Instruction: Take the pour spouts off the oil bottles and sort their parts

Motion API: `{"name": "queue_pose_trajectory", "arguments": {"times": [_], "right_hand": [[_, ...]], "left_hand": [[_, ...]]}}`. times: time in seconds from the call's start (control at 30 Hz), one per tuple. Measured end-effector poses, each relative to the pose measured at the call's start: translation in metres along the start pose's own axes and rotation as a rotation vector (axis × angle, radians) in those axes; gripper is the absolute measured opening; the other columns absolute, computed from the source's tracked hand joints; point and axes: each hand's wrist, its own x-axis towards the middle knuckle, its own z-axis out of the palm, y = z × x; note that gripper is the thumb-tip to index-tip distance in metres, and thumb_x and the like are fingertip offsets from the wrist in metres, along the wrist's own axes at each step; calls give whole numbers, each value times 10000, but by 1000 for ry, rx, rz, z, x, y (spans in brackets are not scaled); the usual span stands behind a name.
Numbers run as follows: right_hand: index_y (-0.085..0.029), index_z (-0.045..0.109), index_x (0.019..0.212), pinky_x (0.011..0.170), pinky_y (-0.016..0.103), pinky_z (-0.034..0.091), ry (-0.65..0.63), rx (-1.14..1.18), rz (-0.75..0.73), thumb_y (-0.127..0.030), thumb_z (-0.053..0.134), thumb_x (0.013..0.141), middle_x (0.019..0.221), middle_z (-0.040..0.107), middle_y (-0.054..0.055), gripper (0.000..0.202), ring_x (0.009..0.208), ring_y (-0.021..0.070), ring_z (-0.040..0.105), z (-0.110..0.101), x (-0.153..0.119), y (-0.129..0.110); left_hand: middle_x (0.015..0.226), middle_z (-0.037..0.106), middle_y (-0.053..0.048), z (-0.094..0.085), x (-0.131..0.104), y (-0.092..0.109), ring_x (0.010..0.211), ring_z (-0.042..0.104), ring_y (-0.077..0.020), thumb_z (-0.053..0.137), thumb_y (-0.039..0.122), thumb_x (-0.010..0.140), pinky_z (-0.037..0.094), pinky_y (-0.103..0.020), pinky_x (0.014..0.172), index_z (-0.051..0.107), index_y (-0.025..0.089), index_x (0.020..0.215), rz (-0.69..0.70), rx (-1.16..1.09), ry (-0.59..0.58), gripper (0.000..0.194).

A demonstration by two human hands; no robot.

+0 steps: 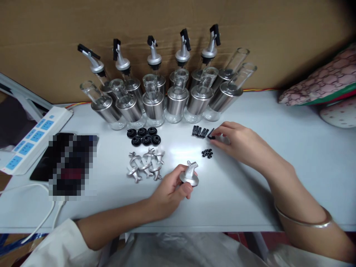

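Observation:
My left hand [174, 191] is closed around the base of a silver pourer spout [191, 175], its nozzle pointing up. To the right, my right hand [233, 142] pinches a small black flip cap [211, 134] at the end of a row of similar black caps [199, 131]. Just below that row lies a cluster of tiny black rings [207, 153]. Several loose silver spouts [146, 164] are grouped left of my left hand. Above them sit several round black stoppers [142, 132].
Glass bottles with metal bands [178, 102] stand in two rows at the back; several back ones carry pourers [154, 57]. At left are a power strip [36, 137], a dark phone [52, 152] and a white cable [52, 207]. A patterned cloth item [319, 81] rests at right.

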Motion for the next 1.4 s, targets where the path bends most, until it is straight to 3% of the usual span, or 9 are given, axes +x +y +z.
{"name": "queue_pose_trajectory", "arguments": {"times": [0.17,0.37,0.5,0.67,0.8,1.0,1.33,1.4], "right_hand": [[-152,686,920,755,434,482,18,-77,-20,-259,478,887,935,640,139,236,894,311,595,5,2,-2],[-196,649,865,759,414,467,89,-28,-46,-260,467,884,895,631,109,194,849,282,565,4,3,-1],[-192,636,838,770,427,460,69,-48,-76,-257,460,881,907,619,119,192,855,289,551,5,4,-2],[-174,615,925,763,408,481,100,-8,-58,-276,517,844,923,601,117,163,854,281,571,7,3,-1],[-178,601,938,694,368,492,34,31,68,-302,559,819,854,604,85,177,753,241,600,8,2,3],[-173,603,922,720,361,494,-42,64,32,-275,523,856,870,623,88,145,771,236,626,9,2,-3],[-173,590,848,632,307,477,65,136,-3,-176,561,855,795,626,55,30,668,192,597,20,7,-8],[-174,595,837,623,310,468,139,122,-20,-172,565,862,779,622,49,39,641,183,583,20,7,-12]], "left_hand": [[758,474,7,-1,0,0,614,440,-95,499,715,816,383,-266,622,472,171,948,-6,-4,2,561],[783,480,0,0,0,1,608,441,-94,503,727,803,395,-263,612,469,174,948,-13,-7,0,572],[774,480,1,0,1,1,610,446,-95,494,716,817,392,-263,613,475,171,948,-6,10,1,561],[772,482,2,0,0,0,609,446,-93,501,718,811,391,-261,613,477,165,955,-9,1,4,572],[753,477,8,-1,0,-1,610,449,-94,493,712,821,382,-261,617,479,162,954,-7,4,0,566],[806,499,-9,0,0,0,610,462,-92,400,673,891,369,-273,637,458,162,967,17,15,5,520],[816,498,-7,0,1,1,608,465,-91,379,671,899,372,-276,652,449,163,952,22,27,8,515],[814,500,-7,0,1,0,603,467,-91,371,663,907,375,-275,647,445,166,942,25,26,14,505]]}}
